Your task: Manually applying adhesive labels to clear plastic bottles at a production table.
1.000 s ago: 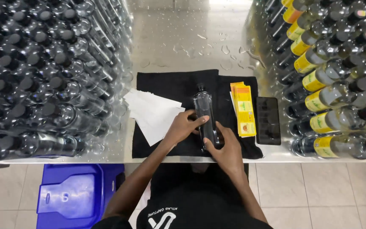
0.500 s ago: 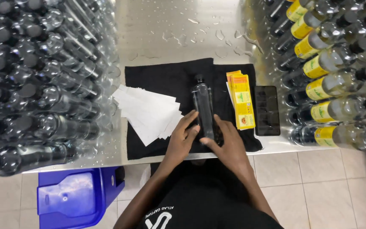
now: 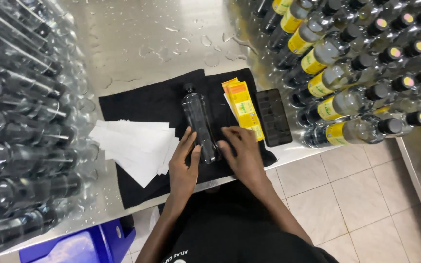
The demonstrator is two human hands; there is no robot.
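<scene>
A clear plastic bottle (image 3: 199,119) with a black cap lies on a black cloth (image 3: 147,104) on the wet steel table. My left hand (image 3: 184,165) rests against its lower left side, fingers along the bottle. On the other side my right hand (image 3: 239,153) touches the bottle's base end. The bottle is flanked by both hands. A stack of yellow and orange labels (image 3: 243,108) lies just right of the bottle. White backing sheets (image 3: 135,146) are fanned out to its left.
A black phone (image 3: 272,123) lies right of the labels. Unlabelled clear bottles (image 3: 20,122) are stacked at the left; yellow-labelled bottles (image 3: 352,73) are stacked at the right. A blue bin (image 3: 74,246) stands on the tiled floor below the table edge (image 3: 74,219).
The view has swung right and tilted. My hands slid down toward the bottle's base; the left fingers came off the top of the bottle to its side.
</scene>
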